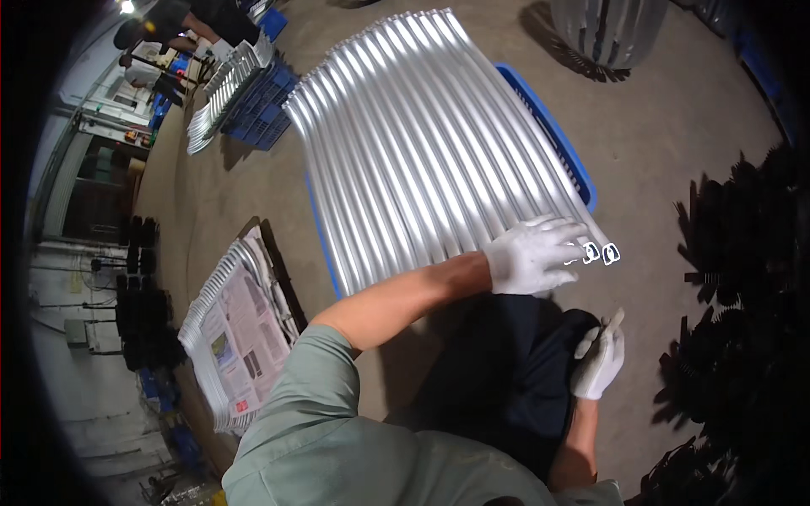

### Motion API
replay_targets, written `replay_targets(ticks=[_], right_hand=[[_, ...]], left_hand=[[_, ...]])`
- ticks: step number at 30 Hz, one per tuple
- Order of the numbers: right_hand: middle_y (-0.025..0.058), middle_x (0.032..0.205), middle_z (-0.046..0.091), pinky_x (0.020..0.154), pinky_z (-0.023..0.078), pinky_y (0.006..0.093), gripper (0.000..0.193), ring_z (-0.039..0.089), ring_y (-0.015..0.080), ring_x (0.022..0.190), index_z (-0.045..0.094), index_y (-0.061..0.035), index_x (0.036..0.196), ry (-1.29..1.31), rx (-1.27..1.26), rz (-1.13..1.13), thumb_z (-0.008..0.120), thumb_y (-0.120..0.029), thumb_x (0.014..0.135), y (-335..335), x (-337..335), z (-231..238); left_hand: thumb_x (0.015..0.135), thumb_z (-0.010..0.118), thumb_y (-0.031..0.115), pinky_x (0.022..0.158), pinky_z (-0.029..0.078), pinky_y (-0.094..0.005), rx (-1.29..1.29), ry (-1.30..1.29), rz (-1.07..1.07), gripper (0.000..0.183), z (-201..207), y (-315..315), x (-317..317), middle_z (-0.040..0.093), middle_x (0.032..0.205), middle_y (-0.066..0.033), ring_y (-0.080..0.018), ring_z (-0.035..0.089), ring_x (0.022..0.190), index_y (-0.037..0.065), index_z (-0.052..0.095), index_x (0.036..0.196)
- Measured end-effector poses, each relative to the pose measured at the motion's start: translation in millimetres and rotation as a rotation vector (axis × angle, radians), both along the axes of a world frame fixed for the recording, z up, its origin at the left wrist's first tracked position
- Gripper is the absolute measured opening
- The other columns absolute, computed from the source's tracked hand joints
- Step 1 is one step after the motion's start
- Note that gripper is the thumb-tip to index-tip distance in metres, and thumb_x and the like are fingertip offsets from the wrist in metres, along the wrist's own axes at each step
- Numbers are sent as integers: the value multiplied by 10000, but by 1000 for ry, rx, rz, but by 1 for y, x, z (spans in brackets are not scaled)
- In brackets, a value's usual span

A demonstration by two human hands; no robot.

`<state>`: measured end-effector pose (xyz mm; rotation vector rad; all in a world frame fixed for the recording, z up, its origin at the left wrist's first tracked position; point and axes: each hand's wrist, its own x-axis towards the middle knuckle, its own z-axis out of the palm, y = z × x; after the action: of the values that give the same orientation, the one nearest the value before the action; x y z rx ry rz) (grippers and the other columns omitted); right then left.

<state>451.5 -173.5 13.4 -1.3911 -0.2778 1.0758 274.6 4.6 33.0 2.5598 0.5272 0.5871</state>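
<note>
A row of long, slightly curved silvery metal tubes (422, 143) lies side by side across a blue plastic crate (548, 126). My left hand (540, 257), in a white glove, reaches over the near right end of the row. Its fingers are stretched out and spread on the tubes, beside two open hollow tube ends (601, 252). Lower right, by my knee, my gloved right hand (601, 363) is closed around something small and thin; what it is cannot be made out. None of the tubes is touched by my right hand.
Left of me, a newspaper sheet (245, 337) covers another stack of tubes. More tubes (232, 84) rest on blue crates (261, 105) at the far left, where people (181, 29) work. Dark spiky stacked objects (742, 270) stand at right; a large wrapped bundle (607, 29) stands behind.
</note>
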Motion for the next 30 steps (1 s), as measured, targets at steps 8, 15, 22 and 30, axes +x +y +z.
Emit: replay_targets(ticks=[8, 15, 22, 30], right_hand=[[53, 730, 566, 480, 385, 218, 170, 469, 97, 504, 535, -29, 1063, -125, -216, 225, 477, -185, 1028, -32, -26, 46], [77, 737, 594, 476, 421, 251, 100, 526, 127, 519, 530, -44, 967, 134, -485, 380, 482, -124, 1002, -56, -33, 97], [90, 670, 610, 477, 428, 270, 148, 535, 178, 507, 616, -30, 923, -423, -530, 922, 500, -119, 947, -110, -20, 155], [85, 610, 568, 390, 356, 303, 206, 455, 174, 437, 636, -35, 996, -466, -699, 962, 495, -155, 905, -61, -65, 241]], left_hand=[[859, 660, 189, 1060, 431, -428, -260, -14, 451, 391, 50, -86, -38, 530, 1382, -174, -361, 498, 1283, 20, 607, 1208], [891, 625, 256, 921, 476, -428, -582, 140, 663, 341, 123, -236, -78, 570, 1234, -154, -371, 564, 1076, 39, 608, 1153], [938, 556, 390, 960, 475, -398, -963, 571, 689, 416, 246, -354, -155, 582, 1255, -93, -335, 578, 1117, 91, 638, 1216], [955, 517, 404, 1007, 460, -329, -1463, 120, 1278, 491, 241, -416, -269, 651, 1297, -94, -285, 599, 1195, 31, 645, 1248]])
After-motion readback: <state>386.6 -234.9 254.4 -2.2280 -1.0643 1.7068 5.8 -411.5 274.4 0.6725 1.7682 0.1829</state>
